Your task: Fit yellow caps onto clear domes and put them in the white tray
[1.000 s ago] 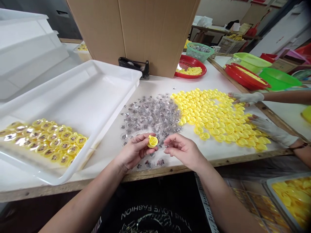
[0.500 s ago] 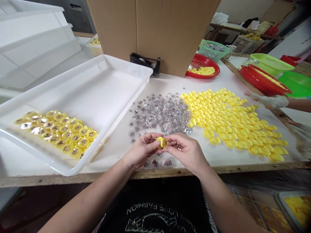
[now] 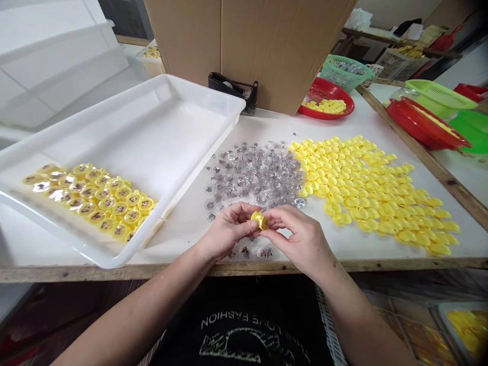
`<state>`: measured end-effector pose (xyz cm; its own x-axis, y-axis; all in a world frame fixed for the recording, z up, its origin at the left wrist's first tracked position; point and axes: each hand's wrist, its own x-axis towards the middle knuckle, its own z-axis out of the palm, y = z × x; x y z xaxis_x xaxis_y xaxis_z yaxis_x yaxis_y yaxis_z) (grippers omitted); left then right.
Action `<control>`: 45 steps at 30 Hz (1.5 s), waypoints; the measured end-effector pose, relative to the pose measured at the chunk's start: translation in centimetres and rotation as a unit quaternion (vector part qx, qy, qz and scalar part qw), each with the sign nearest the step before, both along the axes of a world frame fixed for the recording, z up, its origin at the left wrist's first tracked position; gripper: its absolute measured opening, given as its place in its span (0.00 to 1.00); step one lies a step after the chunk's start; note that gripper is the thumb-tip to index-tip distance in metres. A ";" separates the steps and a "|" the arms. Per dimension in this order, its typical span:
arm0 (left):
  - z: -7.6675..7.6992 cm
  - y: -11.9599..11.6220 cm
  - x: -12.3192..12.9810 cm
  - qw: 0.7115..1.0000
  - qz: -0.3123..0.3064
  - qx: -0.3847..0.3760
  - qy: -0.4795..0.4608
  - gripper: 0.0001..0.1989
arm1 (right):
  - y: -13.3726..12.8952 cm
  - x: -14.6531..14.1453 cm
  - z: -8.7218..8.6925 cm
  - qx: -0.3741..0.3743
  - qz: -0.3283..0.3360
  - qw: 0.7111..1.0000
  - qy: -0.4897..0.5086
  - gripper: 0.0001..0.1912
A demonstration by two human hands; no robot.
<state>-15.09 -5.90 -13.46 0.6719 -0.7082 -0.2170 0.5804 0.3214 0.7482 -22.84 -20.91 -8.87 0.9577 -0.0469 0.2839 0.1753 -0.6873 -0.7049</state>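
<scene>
Between my left hand [image 3: 232, 229] and my right hand [image 3: 295, 236] is a small round yellow plastic piece [image 3: 260, 220] with a printed picture on its face. Fingertips of both hands are closed on it, above the front of the table. Just beyond lies a spread of clear printed discs [image 3: 255, 173], a few of them also under my hands. Many loose yellow plastic pieces [image 3: 366, 188] cover the table to the right. In the white tray [image 3: 179, 173] on the left, yellow pieces with printed faces [image 3: 102, 198] are laid in rows.
A black tape dispenser [image 3: 234, 91] stands before a large cardboard box [image 3: 247, 40]. Behind on the right are a red bowl [image 3: 339, 91], a green basket [image 3: 345, 73] and another red basin [image 3: 427, 124]. A wooden strip [image 3: 438, 170] edges the table's right side.
The yellow piece has been turned a little between my fingers. The other person's gloved hands have left the right edge of the view. The camera view has shifted slightly.
</scene>
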 end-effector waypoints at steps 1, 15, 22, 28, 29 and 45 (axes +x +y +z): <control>0.0 0.0 0.0 1.000 0.000 -0.002 -0.002 0.17 | 0.1 -0.1 0.0 0.002 -0.004 1.000 -0.006 0.11; -0.1 0.0 -0.1 1.000 0.010 0.025 -0.007 0.16 | 1.2 0.3 -1.0 -0.119 -0.057 0.990 -0.056 0.04; 0.3 0.3 -0.2 0.997 -0.031 0.040 -0.061 0.19 | 1.9 0.0 -2.4 -0.118 -0.078 0.984 -0.104 0.02; 0.3 0.3 -0.3 0.990 -0.032 0.058 -0.128 0.16 | 0.8 -0.5 -2.9 0.032 -0.073 0.996 -0.040 0.14; 0.3 0.3 -0.3 0.988 -0.029 0.053 -0.144 0.16 | 0.5 -0.5 -3.0 0.073 -0.071 0.995 -0.020 0.16; 0.8 0.7 -1.1 0.897 -0.018 0.239 -0.372 0.13 | 0.6 -1.3 -3.9 0.280 -0.087 0.948 0.128 0.11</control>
<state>-16.14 -5.18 -12.64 0.7357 -0.6773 -0.0029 -0.1329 -0.1485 0.9799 -24.14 -20.26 -12.78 0.9559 -0.2848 -0.0722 -0.1318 -0.1962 -0.9717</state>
